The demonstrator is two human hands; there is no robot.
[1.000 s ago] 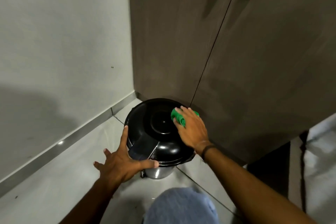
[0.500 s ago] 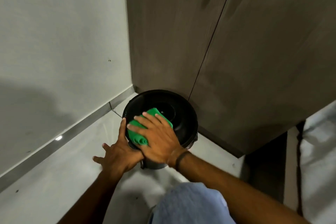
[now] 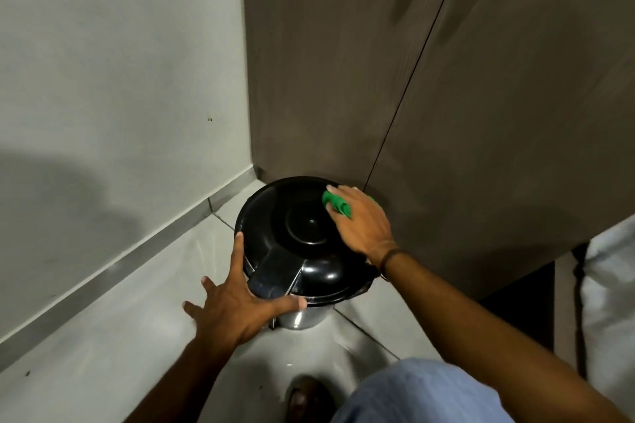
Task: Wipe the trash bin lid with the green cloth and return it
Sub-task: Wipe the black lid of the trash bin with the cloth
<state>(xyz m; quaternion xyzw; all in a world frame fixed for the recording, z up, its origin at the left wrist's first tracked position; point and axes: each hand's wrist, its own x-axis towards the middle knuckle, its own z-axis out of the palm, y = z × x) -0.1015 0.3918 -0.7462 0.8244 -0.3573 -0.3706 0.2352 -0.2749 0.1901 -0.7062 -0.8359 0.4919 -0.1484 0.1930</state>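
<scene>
Lid (image 3: pixel 302 223) sits cornered between wall (image 3: pixel 120 79) and cabinet (image 3: pixel 481 113).

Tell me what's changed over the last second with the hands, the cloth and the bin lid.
The right hand swept the green cloth from the lid's far right edge to its near left side, then back to the far right. Nothing was grasped or released. The left hand stayed braced on the near rim of the lid, which remains closed on the bin.

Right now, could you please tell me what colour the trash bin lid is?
The trash bin lid is glossy black, shown best in the head view.
</scene>
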